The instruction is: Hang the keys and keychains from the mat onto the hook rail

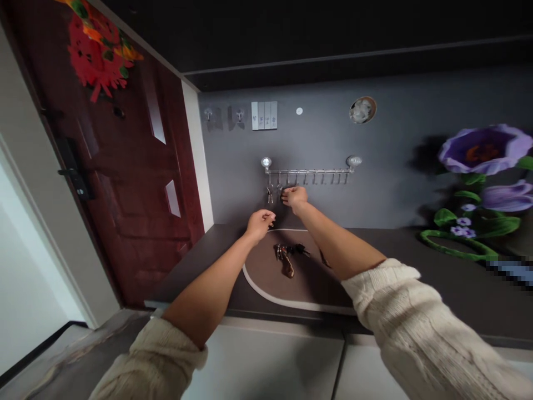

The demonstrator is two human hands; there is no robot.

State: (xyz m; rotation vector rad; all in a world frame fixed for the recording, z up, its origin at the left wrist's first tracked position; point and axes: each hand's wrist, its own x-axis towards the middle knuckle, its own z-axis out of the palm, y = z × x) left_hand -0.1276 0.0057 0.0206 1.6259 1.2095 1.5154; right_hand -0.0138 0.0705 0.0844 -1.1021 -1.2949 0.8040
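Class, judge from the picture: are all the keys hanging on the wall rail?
No, some keys lie on the brown mat below the wall rail.

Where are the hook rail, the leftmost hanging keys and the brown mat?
Hook rail (pixel 313 171): head view, on its bar.
Leftmost hanging keys (pixel 270 195): head view, mid-bunch.
Brown mat (pixel 264 270): head view, on bare left part.

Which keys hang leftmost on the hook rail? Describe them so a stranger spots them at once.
Right of the dark red door, a silver hook rail runs along the gray wall. Silvery keys hang from its leftmost hook, above the left hand. What sets them apart: they hang, touched by neither hand, while other keys lie on the brown mat below.
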